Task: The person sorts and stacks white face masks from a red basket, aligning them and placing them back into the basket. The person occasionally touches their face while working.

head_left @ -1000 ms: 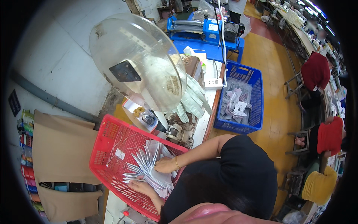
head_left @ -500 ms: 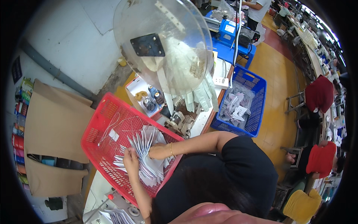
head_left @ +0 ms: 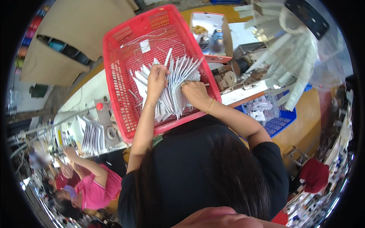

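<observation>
A fanned bundle of thin white folded pieces (head_left: 175, 81), cloth or paper, lies in a red plastic basket (head_left: 114, 76). My left hand (head_left: 156, 78) is closed at the bundle's left side, fingers pinching some of the pieces near their upper edges. At the right side my right hand (head_left: 194, 93), with a gold bracelet at its wrist, grips the bundle; some of its fingers are hidden behind the pieces. Beyond the hands, a small white tag (head_left: 145, 46) and loose threads lie on the basket's floor.
An open box (head_left: 211, 57) with thread spools stands beyond the basket's right side, beside a machine part (head_left: 232, 76). A clear disc with pale strips (head_left: 300, 57) hangs at right. Below it is a blue basket (head_left: 281, 123). More white pieces (head_left: 92, 135) stand left, near a co-worker in pink (head_left: 100, 190).
The view has swung, so the basket now sits higher and a co-worker shows at lower left. Both hands stay on the bundle, which is fanned more upright between them.
</observation>
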`<state>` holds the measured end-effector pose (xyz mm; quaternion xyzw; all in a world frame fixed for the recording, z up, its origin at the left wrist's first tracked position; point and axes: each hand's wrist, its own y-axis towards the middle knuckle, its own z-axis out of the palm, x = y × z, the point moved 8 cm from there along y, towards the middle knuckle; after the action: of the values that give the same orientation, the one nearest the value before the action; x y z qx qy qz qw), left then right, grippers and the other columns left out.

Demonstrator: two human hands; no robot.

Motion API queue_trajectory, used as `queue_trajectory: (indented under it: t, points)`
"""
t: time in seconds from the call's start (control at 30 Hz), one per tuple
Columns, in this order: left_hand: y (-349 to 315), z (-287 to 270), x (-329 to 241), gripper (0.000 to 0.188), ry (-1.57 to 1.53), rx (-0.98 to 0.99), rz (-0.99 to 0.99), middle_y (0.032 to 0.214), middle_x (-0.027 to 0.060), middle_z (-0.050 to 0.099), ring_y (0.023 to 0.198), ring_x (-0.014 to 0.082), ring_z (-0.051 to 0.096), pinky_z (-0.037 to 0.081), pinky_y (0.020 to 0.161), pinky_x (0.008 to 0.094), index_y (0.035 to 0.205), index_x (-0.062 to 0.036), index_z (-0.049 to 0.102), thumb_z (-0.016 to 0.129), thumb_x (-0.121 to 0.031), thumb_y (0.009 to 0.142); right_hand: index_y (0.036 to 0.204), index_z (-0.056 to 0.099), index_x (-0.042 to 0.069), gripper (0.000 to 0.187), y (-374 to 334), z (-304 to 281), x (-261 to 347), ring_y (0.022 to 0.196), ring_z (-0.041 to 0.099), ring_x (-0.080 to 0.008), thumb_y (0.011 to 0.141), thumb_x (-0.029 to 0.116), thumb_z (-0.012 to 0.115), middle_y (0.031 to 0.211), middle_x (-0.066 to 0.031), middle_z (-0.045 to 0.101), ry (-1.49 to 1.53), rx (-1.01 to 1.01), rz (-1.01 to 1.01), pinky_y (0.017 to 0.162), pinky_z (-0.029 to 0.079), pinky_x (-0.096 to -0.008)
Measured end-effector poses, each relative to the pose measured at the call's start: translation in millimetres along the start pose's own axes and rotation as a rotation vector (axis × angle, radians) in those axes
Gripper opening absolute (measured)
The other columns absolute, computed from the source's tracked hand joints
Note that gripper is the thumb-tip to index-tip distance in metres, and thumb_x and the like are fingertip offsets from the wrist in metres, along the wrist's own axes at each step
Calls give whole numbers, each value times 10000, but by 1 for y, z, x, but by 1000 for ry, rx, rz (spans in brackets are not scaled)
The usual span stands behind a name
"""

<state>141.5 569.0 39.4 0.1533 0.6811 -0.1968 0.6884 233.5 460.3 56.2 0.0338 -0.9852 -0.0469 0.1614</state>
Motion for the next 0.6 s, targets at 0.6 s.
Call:
queue_trajectory:
  t: [0.6]
  points:
    - [-10, 20, -6, 147, -66, 188, -35, 653, -27, 561, 523, 4, 381, 265, 477, 174, 977, -42, 596, 554, -178, 938, 801, 603, -3, 193, 62, -88, 5, 821, 596, -339, 843, 185, 594, 843, -163, 589, 247, 23, -161, 706, 470, -418]
